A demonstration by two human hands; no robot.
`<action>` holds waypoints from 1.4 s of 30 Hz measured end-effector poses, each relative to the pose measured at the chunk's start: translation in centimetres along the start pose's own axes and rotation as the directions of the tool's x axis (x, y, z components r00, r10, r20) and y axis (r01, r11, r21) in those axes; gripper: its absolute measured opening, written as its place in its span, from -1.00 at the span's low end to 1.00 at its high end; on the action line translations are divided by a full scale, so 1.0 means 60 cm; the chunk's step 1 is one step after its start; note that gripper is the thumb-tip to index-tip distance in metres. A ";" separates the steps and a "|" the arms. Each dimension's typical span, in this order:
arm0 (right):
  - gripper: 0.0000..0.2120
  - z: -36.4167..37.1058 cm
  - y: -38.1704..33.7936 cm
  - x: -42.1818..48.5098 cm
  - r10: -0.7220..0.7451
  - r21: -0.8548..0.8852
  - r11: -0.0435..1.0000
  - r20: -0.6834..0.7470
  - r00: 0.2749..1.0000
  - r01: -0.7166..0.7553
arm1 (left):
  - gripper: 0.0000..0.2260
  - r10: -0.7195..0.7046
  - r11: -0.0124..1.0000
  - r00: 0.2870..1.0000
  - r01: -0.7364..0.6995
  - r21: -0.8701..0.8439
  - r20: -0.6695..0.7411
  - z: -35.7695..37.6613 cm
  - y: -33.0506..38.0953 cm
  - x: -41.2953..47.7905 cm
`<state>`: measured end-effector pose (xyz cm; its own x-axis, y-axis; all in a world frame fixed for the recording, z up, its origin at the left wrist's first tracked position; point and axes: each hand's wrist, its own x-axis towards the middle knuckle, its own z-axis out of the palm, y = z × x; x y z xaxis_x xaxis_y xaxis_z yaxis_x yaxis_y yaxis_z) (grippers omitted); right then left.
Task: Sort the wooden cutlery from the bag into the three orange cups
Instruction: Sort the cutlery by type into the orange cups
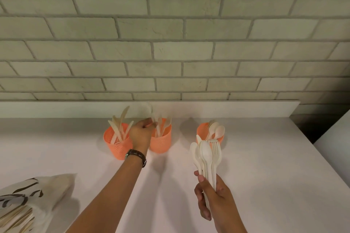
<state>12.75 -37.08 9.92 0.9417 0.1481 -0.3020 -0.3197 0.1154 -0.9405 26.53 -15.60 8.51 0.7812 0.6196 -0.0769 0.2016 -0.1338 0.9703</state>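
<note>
The left hand (141, 132) hovers at the rim of the middle cup (161, 141), fingers pinched on what looks like a blurred fork (151, 111); release it handle-down among the forks just beyond the fingertips. The right hand (210, 195) is clamped on a bundle of spoons and forks (207, 155), below the spoon cup (203, 131).

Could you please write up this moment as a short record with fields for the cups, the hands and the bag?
left cup: holds knives
middle cup: holds forks, as far as the blur allows
right cup: holds spoons
left hand: at the middle cup's rim, pinching a blurred utensil
right hand: grips a bundle of spoons and a fork, held upright
bag: lies on the counter at lower left, more cutlery showing in its mouth
</note>
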 end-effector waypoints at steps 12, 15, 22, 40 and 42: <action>-0.82 0.012 -0.005 -0.010 -0.103 -0.148 0.985 -0.059 0.993 0.094 | -0.92 0.108 0.992 0.958 -0.085 -0.098 0.266 -0.053 0.032 -0.241; -0.80 0.024 0.004 -0.015 -0.153 -0.244 0.960 -0.057 0.987 0.135 | -0.90 0.116 0.992 0.928 -0.092 -0.083 0.353 -0.051 0.032 -0.296; -0.70 0.040 0.014 -0.036 -0.221 -0.415 0.883 0.047 0.974 0.220 | -0.84 0.070 0.997 0.962 -0.063 -0.033 0.265 -0.055 0.035 -0.316; -0.75 0.035 -0.012 -0.051 -0.176 -0.092 0.978 0.126 0.976 0.188 | -0.90 -0.078 0.923 0.860 0.253 -0.288 0.504 -0.084 0.062 -0.315; -0.81 0.036 -0.012 -0.050 -0.172 -0.116 0.976 0.107 0.979 0.184 | -0.89 -0.067 0.929 0.870 0.233 -0.287 0.488 -0.083 0.062 -0.316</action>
<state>9.91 -35.51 11.82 0.9660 0.2306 -0.1172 -0.1265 0.0260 -0.9916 9.54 -23.96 14.73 0.9546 0.1702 -0.2444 0.1998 0.2422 0.9494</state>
